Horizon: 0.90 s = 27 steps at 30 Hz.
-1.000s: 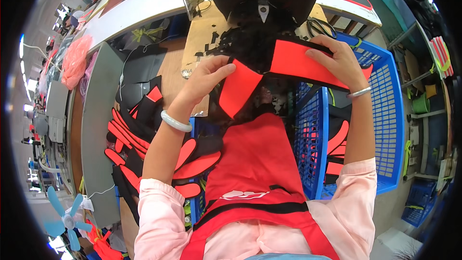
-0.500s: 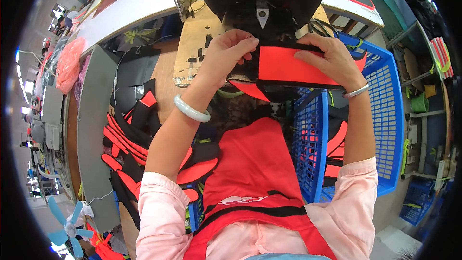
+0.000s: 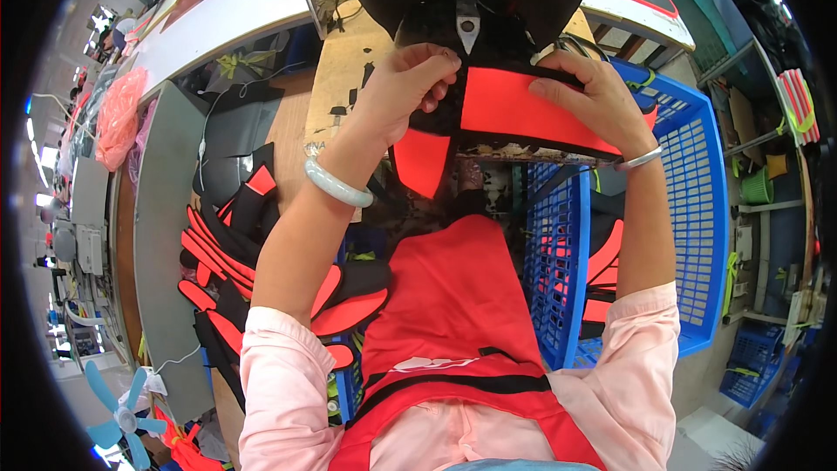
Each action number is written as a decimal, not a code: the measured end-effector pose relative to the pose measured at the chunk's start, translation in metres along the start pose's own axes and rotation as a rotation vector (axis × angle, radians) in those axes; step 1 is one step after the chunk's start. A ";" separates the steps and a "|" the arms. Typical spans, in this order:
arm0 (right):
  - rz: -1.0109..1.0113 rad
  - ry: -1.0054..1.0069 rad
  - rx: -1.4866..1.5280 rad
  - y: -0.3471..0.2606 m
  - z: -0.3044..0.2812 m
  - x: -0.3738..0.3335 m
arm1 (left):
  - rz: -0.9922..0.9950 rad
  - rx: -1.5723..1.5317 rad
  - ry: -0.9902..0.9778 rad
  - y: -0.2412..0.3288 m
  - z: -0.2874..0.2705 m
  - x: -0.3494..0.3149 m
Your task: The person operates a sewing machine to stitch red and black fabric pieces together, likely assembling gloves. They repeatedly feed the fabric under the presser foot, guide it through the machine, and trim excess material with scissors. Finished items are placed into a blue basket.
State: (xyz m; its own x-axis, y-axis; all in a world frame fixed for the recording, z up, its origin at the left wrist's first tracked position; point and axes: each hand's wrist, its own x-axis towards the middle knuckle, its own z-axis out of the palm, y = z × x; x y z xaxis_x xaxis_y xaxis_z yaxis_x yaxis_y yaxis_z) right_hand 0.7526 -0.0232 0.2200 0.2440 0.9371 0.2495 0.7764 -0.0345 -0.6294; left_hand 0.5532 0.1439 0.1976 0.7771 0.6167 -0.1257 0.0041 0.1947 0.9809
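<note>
A bright red fabric panel with black edging [image 3: 514, 105] lies under the black machine head, below its pointed metal part [image 3: 468, 26]. My right hand [image 3: 602, 96] grips the panel's right part, thumb on the red face and fingers over the far edge. At the panel's upper left corner my left hand [image 3: 405, 83] is closed in a pinch; what sits between its fingertips is too small to make out. Below that hand hangs a smaller red flap [image 3: 423, 161], bordered in black.
A blue plastic basket [image 3: 693, 209] with red and black pieces stands at my right. Several similar pieces [image 3: 227, 244] are piled at my left, beside a grey panel [image 3: 161, 209]. The wooden worktop [image 3: 336, 78] carries black scraps. A light blue fan [image 3: 126, 419] is at lower left.
The red flap has swung down and left and now shows more of its face. The panel has tilted and shifted slightly left. My left hand has moved a little left and toward the machine.
</note>
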 end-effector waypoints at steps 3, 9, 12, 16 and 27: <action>0.006 0.014 -0.003 0.003 0.001 0.003 | 0.019 -0.012 0.013 0.001 0.002 0.003; 0.001 0.071 -0.058 0.011 0.005 0.013 | 0.064 -0.012 0.024 0.000 0.004 0.011; 0.006 0.055 0.002 0.025 0.006 0.018 | 0.057 -0.004 0.029 -0.003 0.006 0.018; 0.029 0.049 -0.010 0.008 0.004 0.011 | 0.021 -0.083 0.027 -0.002 0.004 0.014; -0.082 0.186 -0.029 0.012 0.009 0.001 | 0.190 0.479 -0.044 -0.014 -0.016 -0.019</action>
State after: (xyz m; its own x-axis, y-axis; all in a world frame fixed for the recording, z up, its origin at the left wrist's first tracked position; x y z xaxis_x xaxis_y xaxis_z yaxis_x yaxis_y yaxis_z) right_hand 0.7572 -0.0200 0.2062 0.2803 0.8570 0.4325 0.8139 0.0268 -0.5805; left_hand 0.5285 0.1418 0.1833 0.8181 0.5723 0.0571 0.1404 -0.2950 0.9451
